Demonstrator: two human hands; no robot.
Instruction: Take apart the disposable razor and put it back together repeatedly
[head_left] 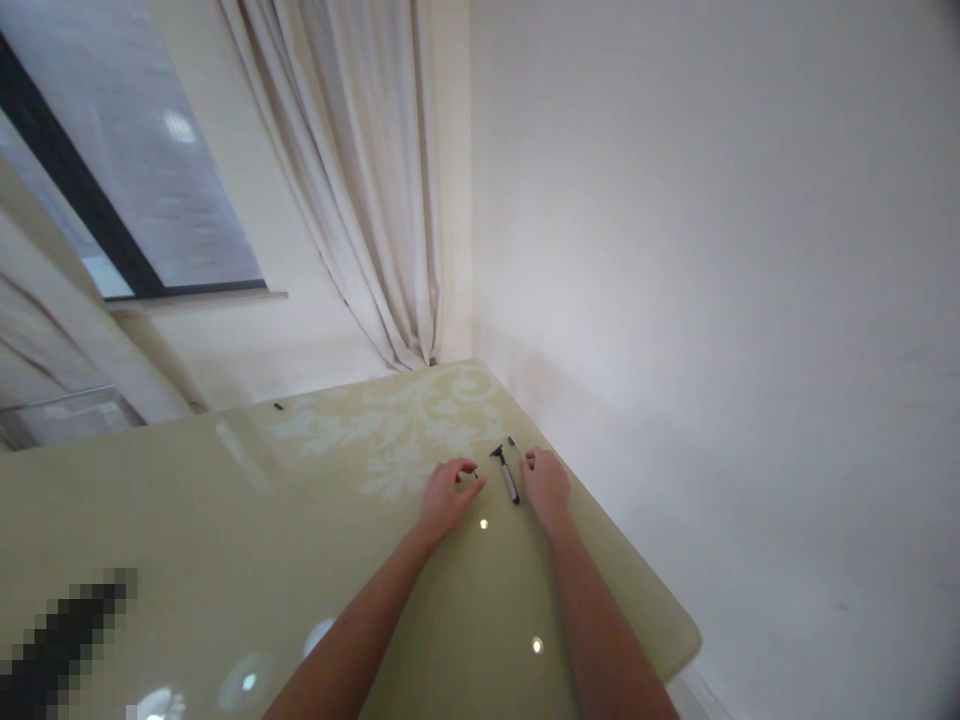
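Note:
A razor point(508, 476) with a dark head and a grey-and-black handle lies on the table between my hands, head towards the far side. To its right, my right hand point(547, 488) is closed around a thin, pale toothbrush point(519, 450), whose dark head end sticks out past the fingers. My left hand point(448, 497) is on the razor's left, thumb and fingertips curled towards each other. A tiny dark piece point(475, 475) shows at those fingertips, too small to name. Neither hand touches the razor.
The glossy yellow-green table point(300, 540) has a pale floral pattern near its far corner. A small dark object point(278, 407) lies by the far edge. A wall point(712, 300) runs along the right side; a curtain point(367, 180) hangs behind. A pixelated dark patch covers the lower left.

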